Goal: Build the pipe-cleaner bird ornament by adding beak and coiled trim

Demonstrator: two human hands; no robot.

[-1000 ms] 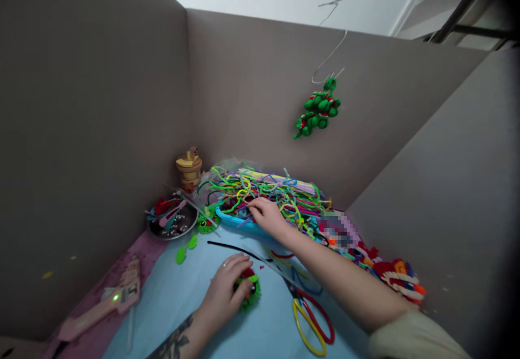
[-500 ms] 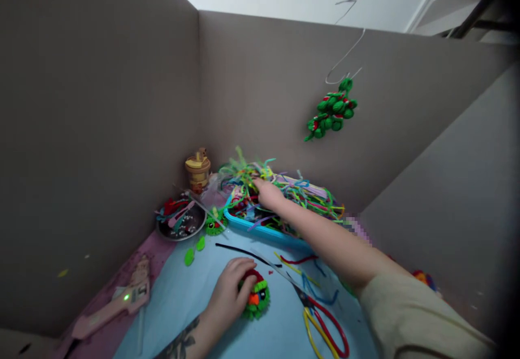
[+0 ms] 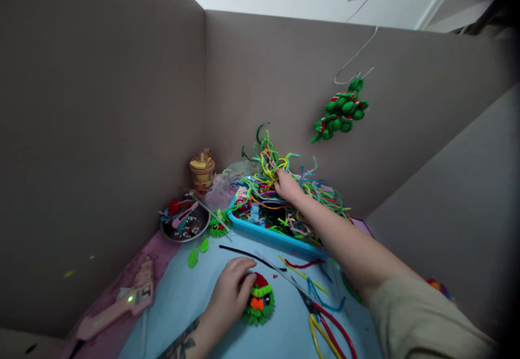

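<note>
My left hand is curled around the left edge of a round green pipe-cleaner bird head, which has a red top, an orange beak and a dark eye. It lies on the light blue mat. My right hand reaches forward over the blue tray and is closed on a bunch of pipe cleaners, mostly green and yellow. Their ends fan up above the heap. The fingertips of that hand are partly hidden among the strands.
Scissors with red and yellow handles lie right of the bird head, near loose pipe cleaners. A pink glue gun with a green light, a metal bowl and a brown cup stand left. A green ornament hangs from a wire.
My right hand has lifted the bunch of pipe cleaners and pulled it over, uncovering more of the tray's front. The left hand stays on the bird head. The whole view has shifted slightly.
</note>
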